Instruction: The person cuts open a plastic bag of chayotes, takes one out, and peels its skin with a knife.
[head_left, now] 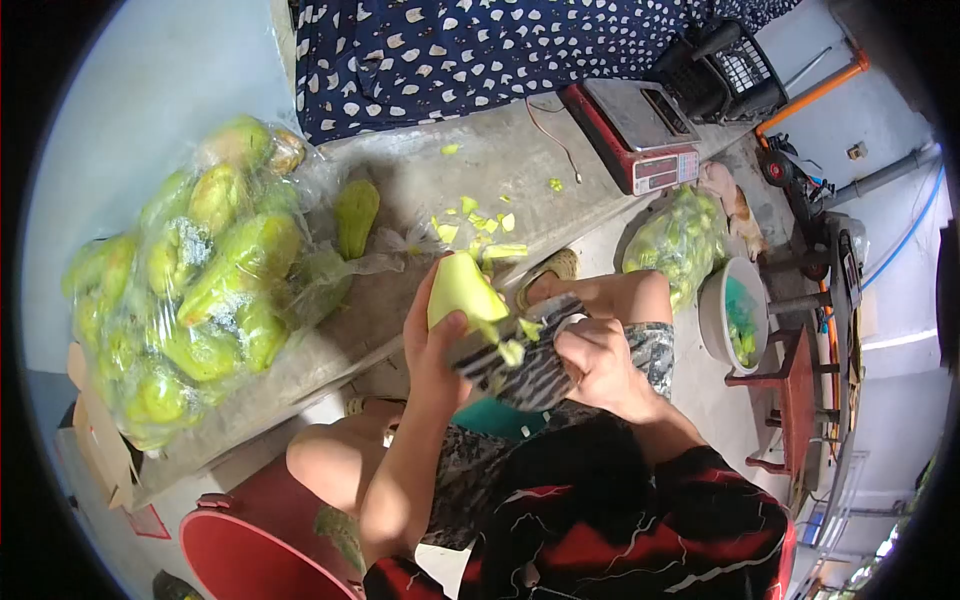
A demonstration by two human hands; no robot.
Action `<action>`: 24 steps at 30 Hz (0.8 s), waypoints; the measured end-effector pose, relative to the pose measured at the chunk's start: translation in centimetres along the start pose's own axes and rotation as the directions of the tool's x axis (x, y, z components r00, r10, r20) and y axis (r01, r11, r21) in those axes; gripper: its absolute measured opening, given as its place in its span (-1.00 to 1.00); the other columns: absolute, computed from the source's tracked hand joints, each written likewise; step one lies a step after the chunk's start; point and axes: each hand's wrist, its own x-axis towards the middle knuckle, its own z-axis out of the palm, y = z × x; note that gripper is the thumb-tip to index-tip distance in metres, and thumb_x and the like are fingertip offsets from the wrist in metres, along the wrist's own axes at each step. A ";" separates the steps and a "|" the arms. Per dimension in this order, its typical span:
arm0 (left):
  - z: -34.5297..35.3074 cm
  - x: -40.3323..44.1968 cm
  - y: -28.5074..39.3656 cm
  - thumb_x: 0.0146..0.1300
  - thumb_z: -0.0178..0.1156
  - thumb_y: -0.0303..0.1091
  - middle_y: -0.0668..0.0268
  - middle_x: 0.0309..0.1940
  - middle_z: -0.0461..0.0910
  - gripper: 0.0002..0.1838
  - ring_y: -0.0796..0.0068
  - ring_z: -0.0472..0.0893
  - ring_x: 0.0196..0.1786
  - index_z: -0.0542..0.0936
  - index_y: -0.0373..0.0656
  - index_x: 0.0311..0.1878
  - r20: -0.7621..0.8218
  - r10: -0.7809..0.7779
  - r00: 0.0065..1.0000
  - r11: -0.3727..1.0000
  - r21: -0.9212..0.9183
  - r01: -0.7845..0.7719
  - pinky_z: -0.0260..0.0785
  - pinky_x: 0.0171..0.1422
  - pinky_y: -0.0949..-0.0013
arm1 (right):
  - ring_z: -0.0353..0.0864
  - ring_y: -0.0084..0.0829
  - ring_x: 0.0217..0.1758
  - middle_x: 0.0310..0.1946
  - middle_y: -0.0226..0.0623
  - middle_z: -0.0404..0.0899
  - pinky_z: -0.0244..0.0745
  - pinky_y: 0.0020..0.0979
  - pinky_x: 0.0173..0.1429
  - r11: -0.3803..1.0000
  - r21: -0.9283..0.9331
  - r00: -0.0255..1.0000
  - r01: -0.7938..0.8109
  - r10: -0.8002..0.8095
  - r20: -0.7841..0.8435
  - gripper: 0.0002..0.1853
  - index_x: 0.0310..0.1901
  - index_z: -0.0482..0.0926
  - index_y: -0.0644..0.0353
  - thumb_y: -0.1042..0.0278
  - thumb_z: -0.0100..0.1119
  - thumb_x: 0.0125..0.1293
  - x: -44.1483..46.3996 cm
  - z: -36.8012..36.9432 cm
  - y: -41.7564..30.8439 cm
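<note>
My left hand (435,335) is wrapped round a peeled, pale green fruit (462,288) that looks like a green papaya, its lower end towards the blade. In my right hand (597,365) is a broad cleaver (515,375) with dark and light stripes across its blade. The blade lies just below the fruit, and bits of pale green flesh cling to it or hang between the two. Beyond the hands, cut scraps (475,222) are scattered over the concrete ledge (405,165). A whole unpeeled fruit (356,215) lies on the ledge to the left.
A clear plastic bag of green fruits (225,260) fills the left side. A red scale (640,135) and a black basket (720,75) stand at the back right. Below them are another filled bag (680,240), a white tub (733,310) and a red stool (785,400). A red bin (245,545) stands lower left.
</note>
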 end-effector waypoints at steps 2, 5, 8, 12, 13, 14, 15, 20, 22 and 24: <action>-0.1 0.0 0.2 0.12 0.28 -0.16 0.01 0.05 0.55 -0.26 0.14 0.63 0.04 0.33 -0.36 0.33 0.020 0.000 1.000 1.000 0.002 0.000 0.52 0.15 0.18 | 0.48 -0.11 -0.55 -0.64 -0.23 0.37 0.37 -0.11 -0.45 0.999 0.007 0.999 0.035 -0.035 0.001 -0.73 -0.54 0.37 0.18 0.46 0.32 -0.27 0.5 -0.3 -0.5; -0.2 0.0 0.0 0.12 0.29 -0.16 0.06 0.03 0.55 -0.25 0.20 0.63 0.03 0.33 -0.35 0.33 0.057 -0.003 0.998 1.000 -0.018 0.004 0.54 0.12 0.22 | 0.52 -0.06 -0.51 -0.62 -0.21 0.42 0.41 -0.12 -0.43 0.995 -0.090 0.999 0.039 -0.036 0.027 -0.76 -0.52 0.40 0.19 0.46 0.31 -0.21 0.2 0.6 1.1; -0.1 -0.2 0.1 0.11 0.32 -0.08 0.14 0.02 0.56 -0.20 0.32 0.63 0.04 0.32 -0.38 0.34 -0.081 -0.001 0.997 1.000 -0.029 -0.001 0.54 0.11 0.30 | 0.61 -0.02 -0.44 -0.54 -0.17 0.56 0.50 -0.14 -0.38 0.955 -0.173 0.965 -0.242 0.255 0.058 -0.75 -0.44 0.49 0.21 0.44 0.33 -0.22 -0.5 1.5 3.5; -0.3 -0.4 0.7 0.08 0.33 -0.07 0.14 0.02 0.56 -0.17 0.31 0.63 0.03 0.33 -0.39 0.33 -0.032 0.003 0.999 1.000 -0.013 -0.003 0.54 0.11 0.32 | 0.57 -0.03 -0.49 -0.59 -0.18 0.51 0.48 -0.12 -0.41 0.958 -0.124 0.963 -0.260 0.267 0.037 -0.75 -0.45 0.49 0.20 0.44 0.33 -0.23 -1.0 1.4 2.9; -0.2 -0.3 0.9 0.08 0.32 -0.07 0.12 0.04 0.56 -0.18 0.31 0.63 0.03 0.33 -0.39 0.33 0.001 -0.009 1.000 1.000 -0.022 0.009 0.54 0.11 0.32 | 0.57 -0.03 -0.49 -0.59 -0.18 0.51 0.48 -0.12 -0.41 0.957 -0.126 0.963 -0.263 0.269 0.034 -0.75 -0.45 0.49 0.20 0.44 0.33 -0.23 -1.0 1.1 2.9; -0.2 -0.3 1.1 0.08 0.32 -0.07 0.10 0.05 0.56 -0.18 0.31 0.63 0.04 0.33 -0.39 0.34 0.032 -0.021 0.999 0.999 -0.031 0.022 0.54 0.11 0.32 | 0.56 -0.03 -0.50 -0.60 -0.18 0.49 0.48 -0.12 -0.41 0.966 -0.131 0.973 -0.224 0.230 0.026 -0.75 -0.46 0.49 0.19 0.44 0.33 -0.24 -1.0 1.0 2.7; -0.3 -0.3 0.9 0.08 0.32 -0.07 0.10 0.05 0.56 -0.18 0.31 0.63 0.04 0.33 -0.39 0.34 0.034 -0.022 0.999 0.999 -0.031 0.023 0.54 0.11 0.32 | 0.56 -0.04 -0.50 -0.60 -0.19 0.48 0.47 -0.12 -0.42 0.974 -0.138 0.982 -0.181 0.186 0.017 -0.76 -0.46 0.48 0.19 0.44 0.33 -0.24 -0.9 0.8 2.6; -0.9 -0.9 -1.0 0.15 0.17 -0.37 -0.02 0.18 0.50 -0.23 0.18 0.58 0.18 0.19 -0.38 0.44 0.132 -0.063 0.989 0.989 -0.125 0.079 0.48 0.28 0.18 | 0.57 -0.01 -0.52 -0.62 -0.12 0.51 0.50 -0.11 -0.40 0.982 -0.110 0.988 -0.154 0.156 0.015 -0.77 -0.47 0.46 0.21 0.43 0.33 -0.19 -0.4 1.4 2.5; -0.5 -1.1 -0.2 0.16 0.19 -0.34 0.00 0.14 0.51 -0.22 0.15 0.59 0.15 0.18 -0.38 0.44 0.105 -0.135 0.985 0.983 -0.107 0.146 0.51 0.22 0.14 | 0.63 0.04 -0.48 -0.62 -0.06 0.56 0.59 -0.06 -0.31 0.906 -0.124 0.907 -0.404 0.414 0.075 -0.80 -0.47 0.50 0.22 0.34 0.32 -0.05 0.0 2.1 4.0; 0.2 -0.8 0.4 0.13 0.29 -0.01 0.01 0.06 0.52 -0.19 0.20 0.62 0.05 0.31 -0.33 0.34 0.121 -0.105 0.987 0.994 -0.023 0.108 0.54 0.12 0.11 | 0.64 0.05 -0.47 -0.64 -0.08 0.57 0.60 -0.06 -0.29 0.855 -0.182 0.868 -0.485 0.496 0.016 -0.81 -0.43 0.57 0.21 0.27 0.30 0.03 -1.1 2.9 6.8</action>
